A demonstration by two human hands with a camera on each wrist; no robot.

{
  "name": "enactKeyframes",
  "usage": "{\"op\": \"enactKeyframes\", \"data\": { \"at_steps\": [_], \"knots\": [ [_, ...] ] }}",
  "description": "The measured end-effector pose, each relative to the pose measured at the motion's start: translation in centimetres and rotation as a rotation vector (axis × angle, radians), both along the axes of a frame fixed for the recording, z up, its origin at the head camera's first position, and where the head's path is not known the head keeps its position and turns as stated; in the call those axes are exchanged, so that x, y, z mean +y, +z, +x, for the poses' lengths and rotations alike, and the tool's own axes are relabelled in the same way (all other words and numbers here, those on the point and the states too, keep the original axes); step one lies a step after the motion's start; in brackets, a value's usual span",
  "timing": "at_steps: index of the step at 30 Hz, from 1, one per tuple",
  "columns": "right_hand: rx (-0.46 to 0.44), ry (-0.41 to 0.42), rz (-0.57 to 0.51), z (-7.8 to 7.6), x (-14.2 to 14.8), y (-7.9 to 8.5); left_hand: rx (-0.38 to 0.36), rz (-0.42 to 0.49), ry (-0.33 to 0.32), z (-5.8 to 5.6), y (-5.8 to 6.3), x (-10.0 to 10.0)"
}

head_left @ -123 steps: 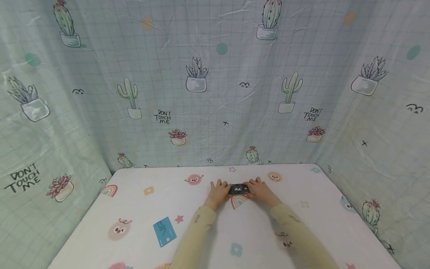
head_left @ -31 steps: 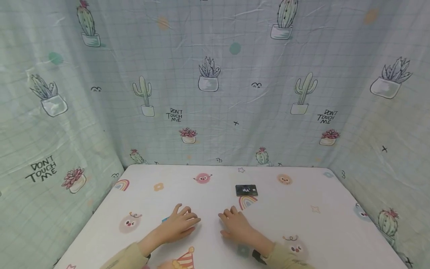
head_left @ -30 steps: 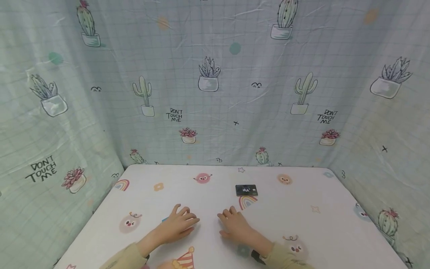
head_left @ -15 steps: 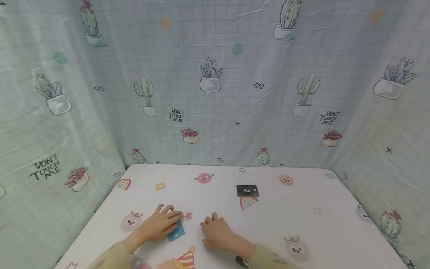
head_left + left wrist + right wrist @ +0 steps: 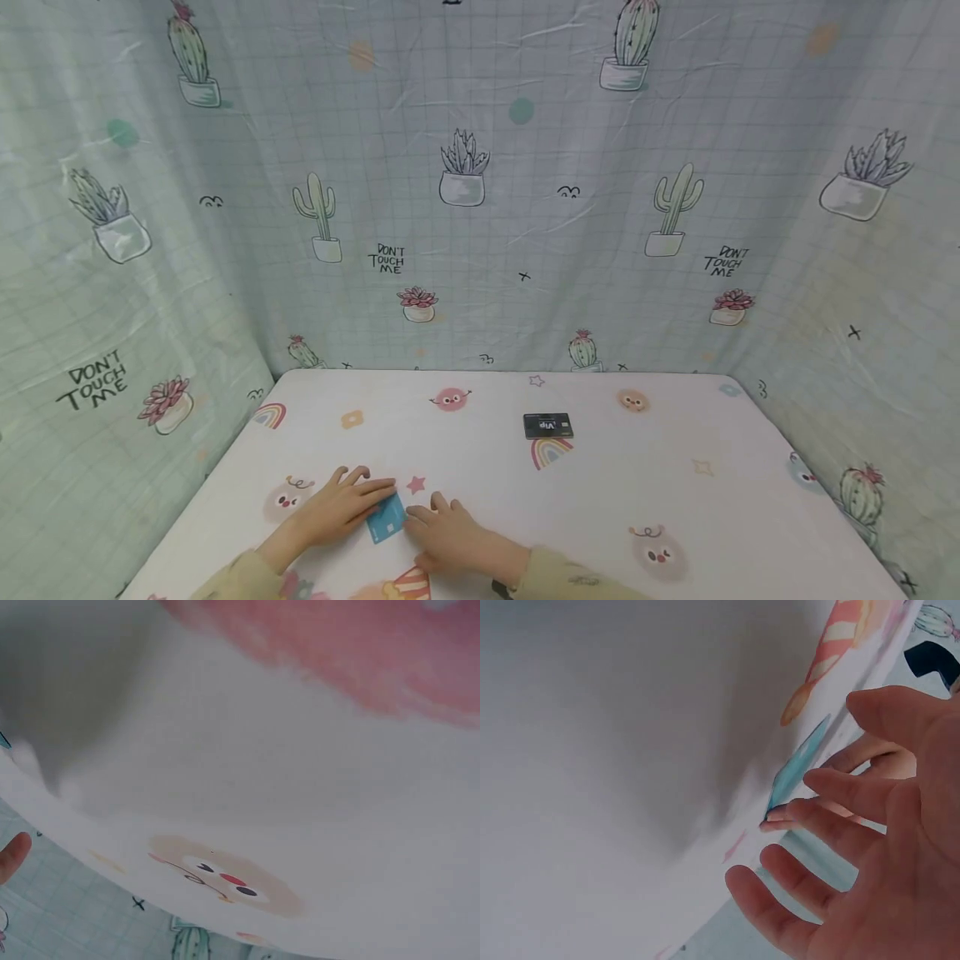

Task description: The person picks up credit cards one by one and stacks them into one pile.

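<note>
A blue card (image 5: 388,520) lies on the white table left of the middle. My left hand (image 5: 330,510) is at its left side, with fingers stretched over its far edge and the thumb beside it. Just right of the card is my right hand (image 5: 452,537), fingertips by its right edge; contact is unclear. The right wrist view shows that hand's fingers spread and loosely bent, with the blue card (image 5: 799,765) and left hand beyond. Only a fingertip (image 5: 13,856) and a card corner show in the left wrist view. A black card marked "Vip" (image 5: 536,426) lies farther back.
The tabletop (image 5: 480,454) bears printed rainbows, stars and faces. A cactus-print curtain (image 5: 487,317) hangs behind it and along both sides. The table's back edge runs close beyond the black card.
Both hands have left the black card, which stays at the back of the table. They have moved left and nearer, to either side of the blue card.
</note>
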State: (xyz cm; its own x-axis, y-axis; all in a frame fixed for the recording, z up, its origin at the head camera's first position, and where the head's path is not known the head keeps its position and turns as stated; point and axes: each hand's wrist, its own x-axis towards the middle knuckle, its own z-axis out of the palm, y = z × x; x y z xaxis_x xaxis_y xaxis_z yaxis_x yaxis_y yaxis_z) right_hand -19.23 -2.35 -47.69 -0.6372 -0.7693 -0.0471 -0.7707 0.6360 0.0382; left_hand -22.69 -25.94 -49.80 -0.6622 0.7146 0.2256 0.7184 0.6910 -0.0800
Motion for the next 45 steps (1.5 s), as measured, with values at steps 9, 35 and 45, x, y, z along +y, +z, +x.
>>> {"op": "enactKeyframes", "data": {
  "at_steps": [9, 35, 45],
  "knots": [
    [-0.029, 0.006, 0.077, 0.2, -1.3, -1.0, 0.052, -0.011, -0.037, 0.2, -0.4, -0.7],
    [0.122, -0.087, 0.092, -1.7, -1.1, -1.2, 0.106, -0.054, -0.005, 1.6, -1.1, -1.1],
    [0.238, -0.039, 0.095, -2.1, -1.3, -0.9, 0.19, -0.031, -0.045, 1.5, -1.2, -1.2]
  ]
}}
